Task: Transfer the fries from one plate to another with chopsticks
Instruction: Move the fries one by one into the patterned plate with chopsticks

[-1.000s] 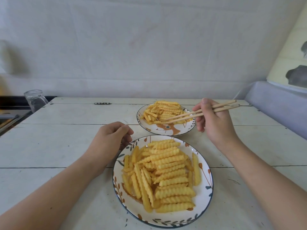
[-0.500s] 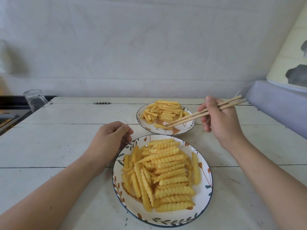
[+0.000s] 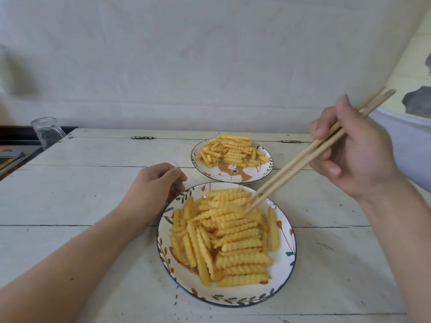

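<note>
We record a worktop (image 3: pixel 93 194) of white-painted wooden planks, scuffed and seamed, filling the lower half of the frame. At lower centre sits the near plate (image 3: pixel 283 276), round, glazed white with a dark rim and leaf motifs, carrying a heap of crinkle-cut fries (image 3: pixel 233 238), yellow and ridged. Above it, just right of centre, the far plate (image 3: pixel 256 177) is smaller in the frame, with a brown animal print on its bare front part and its own pile of far fries (image 3: pixel 233 150); the two rims lie near each other, and we cannot tell whether they touch. The right hand (image 3: pixel 356 155), at the right of the frame, grips a pair of pale wooden chopsticks (image 3: pixel 303 162), which slope down and left, their tips close together among the fries at the upper part of the near heap; we cannot tell whether a fry is pinched. The left hand (image 3: pixel 154 185) rests on the worktop with fingers loosely curled, holding nothing, just beside the near plate's upper-left rim. A clear glass jar (image 3: pixel 47 131) stands at the worktop's far left corner. Bare planks lie left of both plates and in front of the near plate.
</note>
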`<action>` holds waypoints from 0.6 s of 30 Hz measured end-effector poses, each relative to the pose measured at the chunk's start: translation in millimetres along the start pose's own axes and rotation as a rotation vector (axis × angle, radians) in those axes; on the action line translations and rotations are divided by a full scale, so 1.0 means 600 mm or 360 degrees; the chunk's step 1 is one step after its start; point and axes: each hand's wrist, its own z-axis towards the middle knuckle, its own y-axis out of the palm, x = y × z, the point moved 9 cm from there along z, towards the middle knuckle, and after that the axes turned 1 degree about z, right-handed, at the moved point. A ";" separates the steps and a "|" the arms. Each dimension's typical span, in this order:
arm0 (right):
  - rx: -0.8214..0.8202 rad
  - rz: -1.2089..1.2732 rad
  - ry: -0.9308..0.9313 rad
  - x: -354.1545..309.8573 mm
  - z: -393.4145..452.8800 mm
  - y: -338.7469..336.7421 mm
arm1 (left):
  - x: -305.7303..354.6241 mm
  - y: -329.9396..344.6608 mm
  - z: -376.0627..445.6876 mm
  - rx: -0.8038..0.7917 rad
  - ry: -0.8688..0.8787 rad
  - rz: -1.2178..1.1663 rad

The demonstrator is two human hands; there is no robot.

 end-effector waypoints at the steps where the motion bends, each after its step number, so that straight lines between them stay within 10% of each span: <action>1: -0.0073 -0.0040 0.0013 -0.001 -0.004 0.009 | 0.000 0.000 0.000 0.0002 -0.0001 0.0002; 11: -0.0259 -0.0309 -0.0083 -0.012 -0.012 0.023 | 0.000 0.000 0.001 0.0010 -0.0005 0.0008; 18: 0.0563 -0.0215 -0.0321 -0.005 0.008 -0.066 | 0.000 0.001 0.000 0.0009 -0.0018 0.0007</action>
